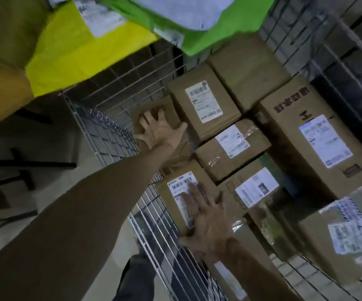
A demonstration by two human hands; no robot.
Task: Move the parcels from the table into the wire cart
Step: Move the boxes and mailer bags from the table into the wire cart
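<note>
My right grip (208, 224) lies spread flat on a labelled box (175, 187) against the wire cart's (110, 135) near wall. Farther in, my left grip (159, 128), fingers splayed, presses a plain brown box (171, 108). Yellow (78, 55) and green mailers (199, 38) lie beyond.

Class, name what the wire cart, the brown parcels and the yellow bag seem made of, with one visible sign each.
Wire cart: silvery metal, thin rods in a grid. Brown parcels: matt cardboard, with folded edges and glossy tape. Yellow bag: probably plastic film, smooth and creased.
</note>
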